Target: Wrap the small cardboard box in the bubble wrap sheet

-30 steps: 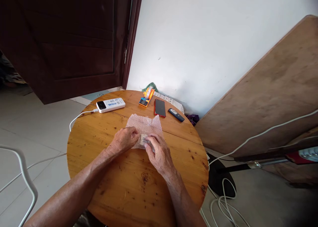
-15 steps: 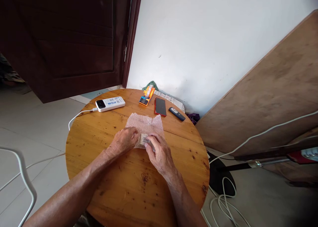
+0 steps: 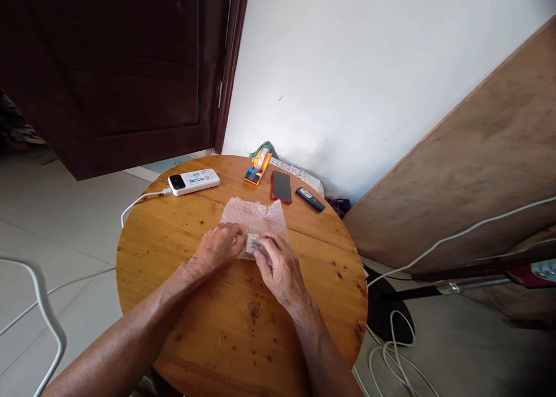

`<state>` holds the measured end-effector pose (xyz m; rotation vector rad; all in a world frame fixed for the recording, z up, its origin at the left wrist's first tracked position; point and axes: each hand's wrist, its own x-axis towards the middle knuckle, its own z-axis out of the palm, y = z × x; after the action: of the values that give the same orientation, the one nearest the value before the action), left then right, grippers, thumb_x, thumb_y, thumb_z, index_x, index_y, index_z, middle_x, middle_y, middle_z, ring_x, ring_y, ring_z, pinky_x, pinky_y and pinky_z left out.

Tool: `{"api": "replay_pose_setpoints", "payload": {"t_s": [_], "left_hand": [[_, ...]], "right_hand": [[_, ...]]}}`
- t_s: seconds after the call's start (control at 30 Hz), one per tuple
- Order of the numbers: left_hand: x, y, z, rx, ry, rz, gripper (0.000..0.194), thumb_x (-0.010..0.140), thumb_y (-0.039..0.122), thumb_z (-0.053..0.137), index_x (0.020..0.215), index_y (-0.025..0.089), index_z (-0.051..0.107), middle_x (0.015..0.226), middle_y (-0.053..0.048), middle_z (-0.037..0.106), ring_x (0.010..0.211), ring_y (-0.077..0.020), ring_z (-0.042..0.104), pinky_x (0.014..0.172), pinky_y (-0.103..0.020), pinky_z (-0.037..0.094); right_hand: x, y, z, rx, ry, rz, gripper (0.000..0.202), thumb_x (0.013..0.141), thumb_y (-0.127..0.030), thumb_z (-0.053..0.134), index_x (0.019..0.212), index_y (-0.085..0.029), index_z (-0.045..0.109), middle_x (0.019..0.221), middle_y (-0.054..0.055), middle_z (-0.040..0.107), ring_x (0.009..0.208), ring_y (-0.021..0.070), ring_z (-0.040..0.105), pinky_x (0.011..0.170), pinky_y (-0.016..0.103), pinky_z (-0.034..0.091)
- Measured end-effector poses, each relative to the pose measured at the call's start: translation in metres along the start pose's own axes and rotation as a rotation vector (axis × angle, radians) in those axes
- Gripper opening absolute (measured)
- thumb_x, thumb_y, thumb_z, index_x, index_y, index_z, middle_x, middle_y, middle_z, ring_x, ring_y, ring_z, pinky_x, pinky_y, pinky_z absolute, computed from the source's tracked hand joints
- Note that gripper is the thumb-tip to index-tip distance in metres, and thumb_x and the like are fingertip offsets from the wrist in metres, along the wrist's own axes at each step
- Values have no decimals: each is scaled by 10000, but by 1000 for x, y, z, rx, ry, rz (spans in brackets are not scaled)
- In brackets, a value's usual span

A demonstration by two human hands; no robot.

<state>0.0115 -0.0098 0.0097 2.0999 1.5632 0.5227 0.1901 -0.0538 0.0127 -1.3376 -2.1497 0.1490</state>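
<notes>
A sheet of bubble wrap (image 3: pixel 254 212) lies on the round wooden table (image 3: pixel 208 327). On its near part is a small, pale, flat item (image 3: pixel 251 243) with dark print, too small to name and partly covered by my fingers. My right hand (image 3: pixel 280 266) is closed on its right side, thumb nearest me and fingers over the top. At the item's left, my left hand (image 3: pixel 220 243) is closed with curled fingers against the wrap. Whatever those fingertips pinch is hidden.
Along the far side are a white power bank (image 3: pixel 195 181) with a cable, an orange tape dispenser (image 3: pixel 259 166), a red-edged phone (image 3: pixel 281 186) and a dark remote control (image 3: pixel 310 199). A wall (image 3: pixel 347 66) stands behind; cables (image 3: pixel 397 350) lie on the floor at right.
The view has shifted very slightly. Both hands keep nearly the same place and grip around the small item, and the bubble wrap lies as before.
</notes>
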Motion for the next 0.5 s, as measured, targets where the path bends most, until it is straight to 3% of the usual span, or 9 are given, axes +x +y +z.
{"api": "replay_pose_setpoints", "payload": {"t_s": [0.33,0.5], "left_hand": [[-1,0,1,52,-36,20,265,884,175,444,1023,202,668,1111,-84,710,1071,-238,637,896,-325,473],[2,-4,3,24,-26,20,271,872,180,453,1017,210,680,1105,-79,715,1051,-229,644,881,-310,484]], "right_hand": [[0,0,-1,11,-22,8,152,915,-191,517,1039,-218,600,1148,94,635,1042,258,605,894,402,500],[0,-1,-1,12,-18,10,155,911,-182,521,1038,-227,599,1138,88,638,1044,256,606,897,398,501]]}}
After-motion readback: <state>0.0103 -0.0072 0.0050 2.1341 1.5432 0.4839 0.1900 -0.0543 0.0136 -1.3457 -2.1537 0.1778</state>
